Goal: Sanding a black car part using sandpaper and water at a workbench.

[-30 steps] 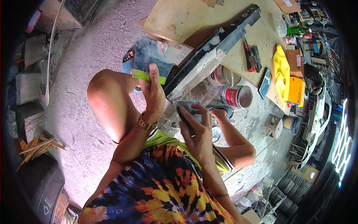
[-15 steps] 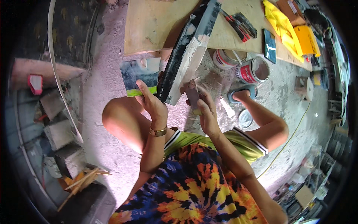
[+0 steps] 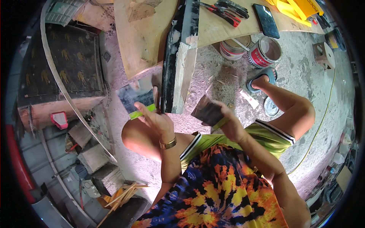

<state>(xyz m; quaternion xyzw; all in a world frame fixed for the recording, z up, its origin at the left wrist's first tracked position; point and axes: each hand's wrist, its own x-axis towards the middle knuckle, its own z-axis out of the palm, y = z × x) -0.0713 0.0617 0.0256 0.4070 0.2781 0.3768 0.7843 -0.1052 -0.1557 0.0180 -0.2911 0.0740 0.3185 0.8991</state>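
Observation:
My left hand (image 3: pixel 157 123) grips a wide putty spreader (image 3: pixel 131 97) by its green edge; the blade is smeared with grey and white paste. In my right hand (image 3: pixel 232 123) is a second spreader (image 3: pixel 207 111), dark-bladed with a greenish edge, its blade turned up and held apart from the workpiece. Between the two hands lies a long black bar (image 3: pixel 173 68), its near end overhanging the wooden board. Pale grey putty (image 3: pixel 183 78) coats its right face. My left hand is close to the bar's near end, but I cannot tell whether they touch.
On the wooden board (image 3: pixel 140 45) lie red-and-black hand tools (image 3: pixel 224 13), a phone (image 3: pixel 265 21) and yellow cloth (image 3: pixel 294 11). Below it stand an open can (image 3: pixel 266 53) and another can (image 3: pixel 230 55) with a stick. A round lid (image 3: pixel 271 106) is near my foot.
My right hand has drawn its spreader away from the bar's putty-coated face, toward the lower right. The left hand still holds its spreader beside the bar. The whole view has shifted.

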